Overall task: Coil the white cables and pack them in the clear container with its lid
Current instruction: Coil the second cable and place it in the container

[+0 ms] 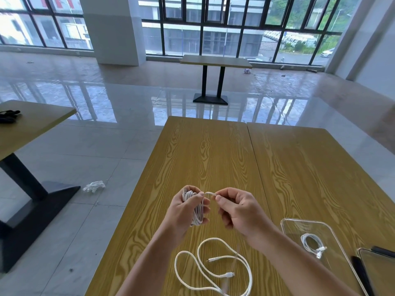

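head | left hand (186,212) grips coiled cable (195,207) | right hand (237,210) pinches its end

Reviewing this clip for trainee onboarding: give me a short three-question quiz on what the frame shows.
1. True or false: the left hand holds a coiled cable bundle.
2. What does the right hand pinch? A) lid B) cable end C) phone
3. How many coiled cables lie in the clear container?

Key: 1 true; 2 B; 3 one, the packed cable. A loose cable is still on the table.
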A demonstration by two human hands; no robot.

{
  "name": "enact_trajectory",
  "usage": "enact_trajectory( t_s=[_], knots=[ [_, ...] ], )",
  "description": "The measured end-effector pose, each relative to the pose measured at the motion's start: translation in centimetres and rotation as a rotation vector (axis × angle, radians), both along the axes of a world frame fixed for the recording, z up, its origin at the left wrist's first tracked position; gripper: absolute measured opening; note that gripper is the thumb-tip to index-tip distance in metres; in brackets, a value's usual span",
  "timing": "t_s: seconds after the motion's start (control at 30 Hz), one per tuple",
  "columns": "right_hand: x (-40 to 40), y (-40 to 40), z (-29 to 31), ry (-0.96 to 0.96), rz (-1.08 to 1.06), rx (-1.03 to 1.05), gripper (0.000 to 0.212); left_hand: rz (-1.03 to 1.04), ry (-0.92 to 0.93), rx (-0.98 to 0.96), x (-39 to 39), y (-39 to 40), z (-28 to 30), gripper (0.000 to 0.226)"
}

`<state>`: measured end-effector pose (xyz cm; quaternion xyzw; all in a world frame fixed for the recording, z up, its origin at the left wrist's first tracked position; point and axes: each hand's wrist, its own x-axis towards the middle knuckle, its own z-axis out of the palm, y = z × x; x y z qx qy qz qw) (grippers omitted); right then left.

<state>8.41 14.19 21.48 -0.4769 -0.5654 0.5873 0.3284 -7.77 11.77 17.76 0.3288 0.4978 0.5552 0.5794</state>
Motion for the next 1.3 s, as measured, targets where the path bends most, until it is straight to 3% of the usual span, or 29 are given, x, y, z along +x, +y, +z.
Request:
enact_trajectory(
  t_s=[0.37,0.63,0.7,0.8,0.9,1.13,1.3],
  knots=[
    [0.7,-0.4,2.1,0.162,0.129,-0.205,0.023,0.139,-0.075,0.035,-0.6,0.1,-0.5,0.014],
    [-1.6,-1.9,0.3,-0.006,0.13,0.037,0.022,0.033,-0.239,0.061,0.9,-0.2,0.0,0.042],
    [-1.8,-2.1,-0.1,-0.05,0.129,0.073,0.026,0.027,-0.253,0.076,1.0,-0.4,0.1,0.038],
    [-1.8,-2.3,-0.5,-0.116,0.149,0.162,0.024,0.066,-0.308,0.089,0.9,-0.5,0.0,0.009],
    [-1.5,-2.5,-0.8,-0.136,0.189,0.217,0.017,0.122,-0.4,0.075,0.5,-0.4,0.1,0.016],
    [2.3,-1.0,-0.5,-0.281,0.443,-0.017,0.016,0.202,-0.669,0.095,-2.0,0.2,0.3,0.007],
    [3.5,0.4,-1.1,-0.066,0.176,-0.307,0.01,0.12,-0.681,0.126,-1.0,0.4,0.6,0.009]
  ],
)
